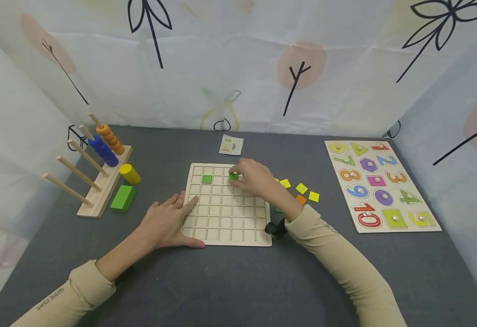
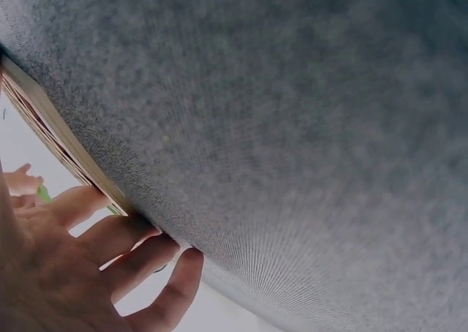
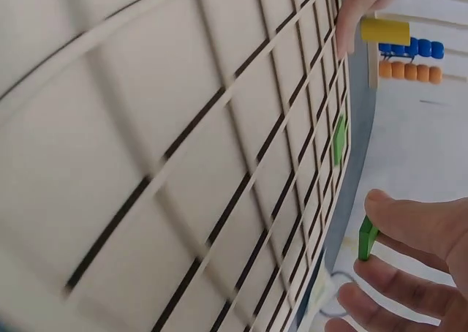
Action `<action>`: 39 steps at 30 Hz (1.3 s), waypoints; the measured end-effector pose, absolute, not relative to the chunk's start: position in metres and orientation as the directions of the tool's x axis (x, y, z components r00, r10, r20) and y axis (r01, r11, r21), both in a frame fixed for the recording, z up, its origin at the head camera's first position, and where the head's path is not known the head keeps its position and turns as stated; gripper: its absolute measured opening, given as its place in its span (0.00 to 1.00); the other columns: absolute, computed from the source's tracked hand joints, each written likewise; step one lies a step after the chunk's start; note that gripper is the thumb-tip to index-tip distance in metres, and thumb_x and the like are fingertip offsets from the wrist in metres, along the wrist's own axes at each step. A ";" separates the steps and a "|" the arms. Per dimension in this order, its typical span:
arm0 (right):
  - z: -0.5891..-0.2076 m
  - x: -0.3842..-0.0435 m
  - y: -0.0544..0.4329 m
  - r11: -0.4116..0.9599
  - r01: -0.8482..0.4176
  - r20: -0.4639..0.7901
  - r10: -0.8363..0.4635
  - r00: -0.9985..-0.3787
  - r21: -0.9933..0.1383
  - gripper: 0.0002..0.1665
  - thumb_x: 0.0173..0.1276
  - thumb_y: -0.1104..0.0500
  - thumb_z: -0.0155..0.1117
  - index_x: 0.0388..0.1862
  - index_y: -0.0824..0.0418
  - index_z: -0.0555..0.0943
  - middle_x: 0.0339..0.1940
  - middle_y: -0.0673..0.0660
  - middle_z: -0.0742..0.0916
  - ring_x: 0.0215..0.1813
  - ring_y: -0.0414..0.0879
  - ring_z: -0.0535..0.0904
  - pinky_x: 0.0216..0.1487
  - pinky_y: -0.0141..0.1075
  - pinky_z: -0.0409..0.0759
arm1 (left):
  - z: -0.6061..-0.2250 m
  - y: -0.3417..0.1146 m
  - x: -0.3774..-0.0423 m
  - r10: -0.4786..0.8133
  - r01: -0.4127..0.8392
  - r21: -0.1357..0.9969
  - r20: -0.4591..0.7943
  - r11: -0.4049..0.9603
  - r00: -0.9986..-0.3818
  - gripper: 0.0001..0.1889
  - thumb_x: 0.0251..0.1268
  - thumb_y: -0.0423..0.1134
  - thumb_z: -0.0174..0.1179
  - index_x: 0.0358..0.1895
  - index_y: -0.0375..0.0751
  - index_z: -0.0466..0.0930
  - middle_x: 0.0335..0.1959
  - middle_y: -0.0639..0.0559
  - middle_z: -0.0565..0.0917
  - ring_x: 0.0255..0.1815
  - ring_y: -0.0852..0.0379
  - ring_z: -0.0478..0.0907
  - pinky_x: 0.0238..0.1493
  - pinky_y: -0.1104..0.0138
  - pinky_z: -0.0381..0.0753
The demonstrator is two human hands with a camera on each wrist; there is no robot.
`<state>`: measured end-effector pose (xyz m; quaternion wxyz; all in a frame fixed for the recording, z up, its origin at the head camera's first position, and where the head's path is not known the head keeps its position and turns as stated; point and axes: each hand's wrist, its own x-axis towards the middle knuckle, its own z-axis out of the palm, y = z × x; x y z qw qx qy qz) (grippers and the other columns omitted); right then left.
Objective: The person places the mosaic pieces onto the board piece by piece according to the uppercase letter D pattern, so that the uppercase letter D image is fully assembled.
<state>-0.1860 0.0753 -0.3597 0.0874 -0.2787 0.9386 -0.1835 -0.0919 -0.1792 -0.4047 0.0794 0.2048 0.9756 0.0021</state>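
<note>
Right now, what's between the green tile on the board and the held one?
In the head view, only bare cells of the board separate the resting tile from the held tile in the right hand.

Peg rack (image 1: 106, 180), yellow cylinder (image 1: 130, 174), green block (image 1: 123, 198) left; number board (image 1: 395, 187) right.

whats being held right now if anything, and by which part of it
A green tile, pinched by opposite edges in the right hand; the left hand only rests against the grid board.

Puzzle (image 1: 388, 185) and curtain (image 1: 238, 68) (patterned) suggest a play nook.
</note>
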 end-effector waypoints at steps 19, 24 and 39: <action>-0.372 -0.197 0.030 0.762 -0.509 -0.077 -0.581 -0.810 -0.401 0.17 0.71 0.59 0.69 0.56 0.59 0.87 0.53 0.59 0.89 0.56 0.51 0.85 0.55 0.44 0.84 | -0.405 -0.179 -0.091 0.407 0.408 0.022 -0.138 0.913 -0.903 0.66 0.38 0.88 0.58 0.78 0.45 0.65 0.74 0.29 0.71 0.73 0.34 0.73 0.49 0.40 0.79; -0.375 -0.199 0.030 0.776 -0.485 -0.098 -0.563 -0.821 -0.404 0.17 0.71 0.59 0.69 0.57 0.59 0.87 0.55 0.58 0.88 0.56 0.51 0.84 0.53 0.44 0.84 | -0.406 -0.180 -0.090 0.411 0.412 0.021 -0.129 0.911 -0.903 0.66 0.37 0.88 0.58 0.78 0.45 0.66 0.74 0.30 0.71 0.73 0.35 0.73 0.50 0.41 0.79; -0.382 -0.203 0.025 0.813 -0.465 -0.105 -0.527 -0.843 -0.349 0.19 0.70 0.55 0.71 0.59 0.56 0.87 0.59 0.57 0.87 0.57 0.51 0.85 0.49 0.46 0.86 | -0.406 -0.180 -0.090 0.415 0.415 0.024 -0.127 0.909 -0.901 0.66 0.37 0.88 0.59 0.78 0.45 0.66 0.74 0.29 0.71 0.73 0.35 0.73 0.49 0.41 0.80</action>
